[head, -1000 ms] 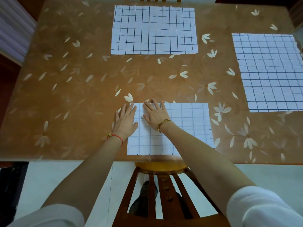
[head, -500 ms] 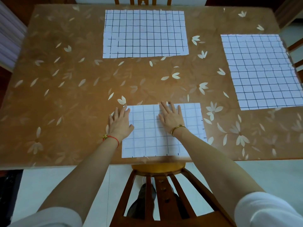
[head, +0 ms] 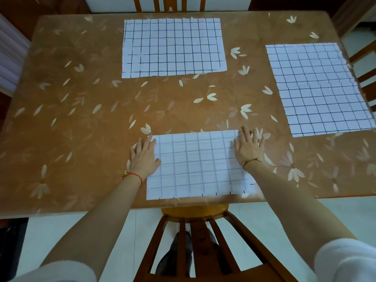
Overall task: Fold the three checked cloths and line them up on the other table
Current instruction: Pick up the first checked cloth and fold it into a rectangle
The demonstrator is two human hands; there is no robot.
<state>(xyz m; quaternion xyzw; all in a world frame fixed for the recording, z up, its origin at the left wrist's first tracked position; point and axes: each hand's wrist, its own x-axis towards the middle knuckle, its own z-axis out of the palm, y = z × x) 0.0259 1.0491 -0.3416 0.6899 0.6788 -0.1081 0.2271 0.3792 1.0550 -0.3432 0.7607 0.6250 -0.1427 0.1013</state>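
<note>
Three white cloths with dark checks lie on the brown flower-patterned table [head: 85,123]. The near cloth [head: 197,163] is folded to a smaller rectangle at the table's front edge. My left hand [head: 143,155] presses flat on its left edge, fingers straight. My right hand [head: 249,147] lies flat on its right edge, fingers spread partly onto the table. A second cloth [head: 173,47] lies flat at the far middle. The third cloth [head: 319,88] lies flat at the right side.
A wooden chair [head: 193,237] stands tucked under the table's near edge, right below my arms. Another chair back [head: 168,5] shows beyond the far edge, and one more chair [head: 364,64] at the right. White floor lies below.
My right hand has slid from the cloth's left part across to its right edge. My left hand has stayed at the left edge. The view has moved closer.
</note>
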